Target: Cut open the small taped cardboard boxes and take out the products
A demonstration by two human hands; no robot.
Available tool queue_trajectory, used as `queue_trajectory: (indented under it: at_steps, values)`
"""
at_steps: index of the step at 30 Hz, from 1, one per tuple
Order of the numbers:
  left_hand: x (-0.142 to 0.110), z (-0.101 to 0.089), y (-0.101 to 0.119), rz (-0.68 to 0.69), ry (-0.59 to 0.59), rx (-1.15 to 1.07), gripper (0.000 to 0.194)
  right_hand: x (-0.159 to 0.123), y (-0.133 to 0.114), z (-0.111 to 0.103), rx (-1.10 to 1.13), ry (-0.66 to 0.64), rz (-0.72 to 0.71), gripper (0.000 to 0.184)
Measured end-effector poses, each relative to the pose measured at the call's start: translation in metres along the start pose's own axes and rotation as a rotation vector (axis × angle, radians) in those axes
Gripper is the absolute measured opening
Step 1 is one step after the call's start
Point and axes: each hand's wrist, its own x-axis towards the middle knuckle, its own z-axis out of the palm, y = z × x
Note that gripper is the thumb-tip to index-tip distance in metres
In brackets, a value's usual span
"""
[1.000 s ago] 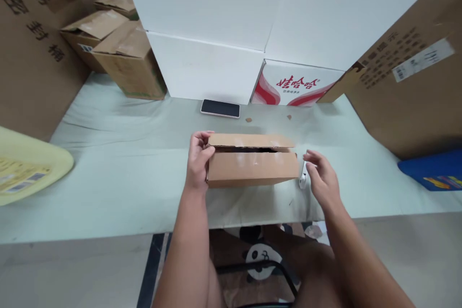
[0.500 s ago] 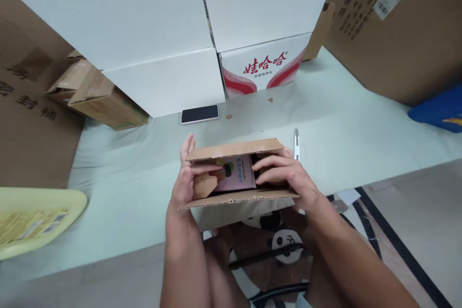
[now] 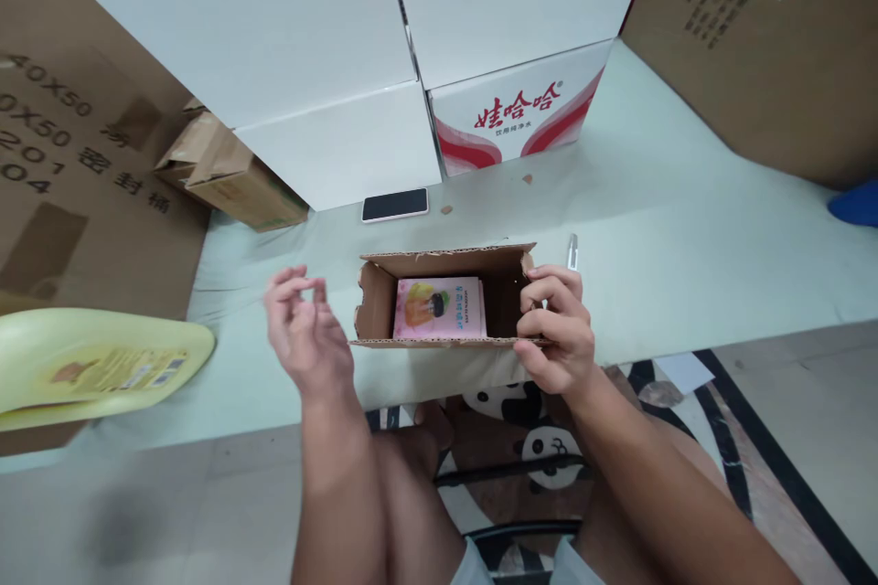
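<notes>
A small open cardboard box (image 3: 376, 303) stands near the front edge of the cloth-covered table, its upper edges rough. Inside lies a pink printed box (image 3: 439, 309) with a picture and blue lettering, toward the left; dark space shows at its right. My right hand (image 3: 559, 322) grips the cardboard box's right end, fingers bent over the rim and thumb at the front corner. My left hand (image 3: 308, 329) is raised off the box's left side, holding nothing, with its fingers loosely bent and apart. A utility knife (image 3: 572, 252) lies just beyond my right hand, partly hidden by it.
Behind stand large white cartons (image 3: 336, 146), one with red print (image 3: 521, 123). A phone (image 3: 395, 205) lies before them. Brown cartons (image 3: 253, 192) flank the table (image 3: 686, 228). A pale yellow bottle (image 3: 102, 366) lies left; a blue object (image 3: 854, 204) is at right.
My left hand has come out of the cardboard box and moved left. My right hand has shifted from inside to its right end. The box's opening is wider, showing more of the pink box.
</notes>
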Motion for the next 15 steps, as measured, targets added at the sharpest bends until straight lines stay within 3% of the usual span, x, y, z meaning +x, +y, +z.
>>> queue_trajectory:
  at_steps: [1, 2, 3, 5, 6, 9, 10, 12, 15]
  values:
    - [0.001, 0.001, 0.015, 0.089, -0.032, 0.108, 0.016, 0.001, 0.000, 0.000, 0.011, 0.005, -0.017, 0.033]
    - [0.001, 0.005, 0.033, 0.159, -0.136, 0.238, 0.015, 0.001, 0.000, 0.000, 0.030, 0.013, -0.036, 0.027]
    - [0.002, 0.012, 0.050, 0.159, -0.313, 0.377, 0.019, 0.001, -0.001, 0.000, 0.050, 0.022, -0.053, 0.022]
    - [0.005, 0.036, 0.081, -0.019, -0.919, 0.631, 0.033, 0.000, -0.001, -0.001, 0.082, 0.039, -0.080, 0.015]
    - [0.006, 0.053, 0.092, -0.081, -1.168, 0.753, 0.040, 0.000, -0.001, -0.001, 0.090, 0.045, -0.091, 0.014]
    - [0.009, 0.108, 0.098, -0.204, -1.641, 1.076, 0.049, -0.003, -0.003, -0.001, 0.096, 0.059, -0.108, 0.013]
    - [0.008, 0.123, 0.093, -0.267, -1.720, 1.180, 0.049, -0.004, -0.003, -0.001, 0.095, 0.062, -0.110, 0.012]
    - [0.004, 0.143, 0.076, -0.271, -1.711, 1.315, 0.044, -0.005, -0.003, 0.000, 0.083, 0.067, -0.110, 0.013]
    - [-0.004, 0.149, 0.049, -0.184, -1.508, 1.426, 0.034, -0.005, -0.001, 0.000, 0.044, 0.080, -0.111, 0.017]
